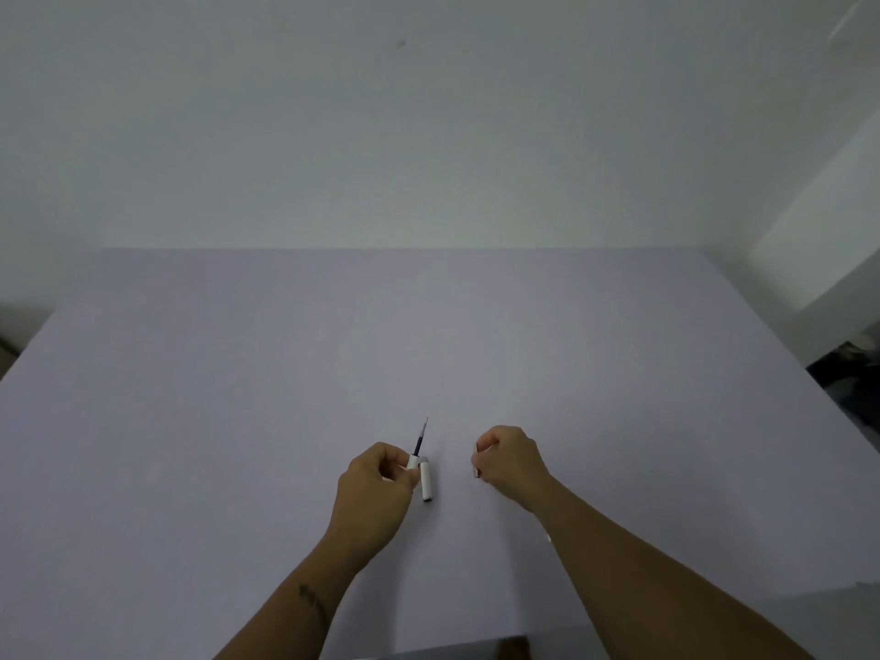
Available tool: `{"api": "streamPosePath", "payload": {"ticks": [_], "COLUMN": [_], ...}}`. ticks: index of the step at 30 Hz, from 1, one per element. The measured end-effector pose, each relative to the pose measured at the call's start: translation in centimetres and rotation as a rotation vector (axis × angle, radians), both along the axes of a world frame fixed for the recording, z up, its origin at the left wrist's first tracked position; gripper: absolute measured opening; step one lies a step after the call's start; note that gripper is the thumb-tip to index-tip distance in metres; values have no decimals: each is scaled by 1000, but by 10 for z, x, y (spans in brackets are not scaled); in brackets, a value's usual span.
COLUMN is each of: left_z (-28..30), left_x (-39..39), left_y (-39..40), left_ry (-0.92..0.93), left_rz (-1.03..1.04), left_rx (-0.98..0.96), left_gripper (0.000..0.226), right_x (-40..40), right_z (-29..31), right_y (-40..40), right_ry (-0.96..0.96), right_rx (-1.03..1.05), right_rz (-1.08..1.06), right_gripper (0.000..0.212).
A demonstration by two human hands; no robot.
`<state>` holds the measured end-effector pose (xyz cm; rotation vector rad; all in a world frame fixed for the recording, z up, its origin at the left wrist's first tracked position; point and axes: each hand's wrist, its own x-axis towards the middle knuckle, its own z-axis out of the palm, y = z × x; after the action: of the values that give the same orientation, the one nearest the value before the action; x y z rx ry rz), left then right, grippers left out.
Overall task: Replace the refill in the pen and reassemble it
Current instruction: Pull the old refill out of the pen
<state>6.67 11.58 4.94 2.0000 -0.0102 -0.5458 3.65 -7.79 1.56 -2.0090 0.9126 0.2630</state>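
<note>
A: Start at the hands. What is each one doing?

B: The left hand is closed around a white plastic pen barrel, pinching it near its open end. A thin dark refill with a fine metal tip sticks out of that barrel, pointing away from the person. The right hand is curled shut on a small part of which only a sliver shows at the fingers. I'd guess it is the pen's front section, but it is too hidden to say.

A: And the white piece beside the left hand?

B: That is a short white cylindrical pen piece with a dark end, probably the cap. It sits just beside the left fingers, and I can't tell whether it rests on the table or is touched by them. Everything is over a broad pale lilac tabletop, with a plain pale wall behind.

A: So which step is this?

B: It looks like the refill is seated in the barrel and the front piece comes next.

A: How should that go?

B: Keep the barrel steady, bring the right-hand part in line with the refill's axis, and slide it over the tip without bending it. Then turn gently until the threads catch; forcing it while tilted could cross-thread it.
</note>
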Motion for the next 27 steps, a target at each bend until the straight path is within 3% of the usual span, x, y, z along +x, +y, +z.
{"api": "streamPosePath", "payload": {"ticks": [6, 16, 18, 21, 24, 27], "left_z": [-4, -7, -6, -5, -4, -1], "left_x": [3, 6, 5, 4, 2, -1], "left_y": [-6, -6, -6, -8, -10, -13], "left_ry": [31, 59, 54, 38, 3, -29], "left_rz": [-17, -43, -45, -54, -64, -80], "left_rx": [50, 66, 63, 52, 46, 40], "left_gripper": [2, 3, 3, 3, 4, 5], "right_x": [9, 10, 7, 1, -3, -4], "right_z": [-27, -21, -12, 6, 19, 22], "right_y": [6, 8, 9, 17, 28, 36], "right_ry": [112, 86, 0, -163, -199, -222], "right_rx": [-223, -269, -165, 165, 432, 550], "right_rz": [182, 180, 135, 45, -38, -121], "right_gripper": [11, 12, 13, 14, 17, 10]}}
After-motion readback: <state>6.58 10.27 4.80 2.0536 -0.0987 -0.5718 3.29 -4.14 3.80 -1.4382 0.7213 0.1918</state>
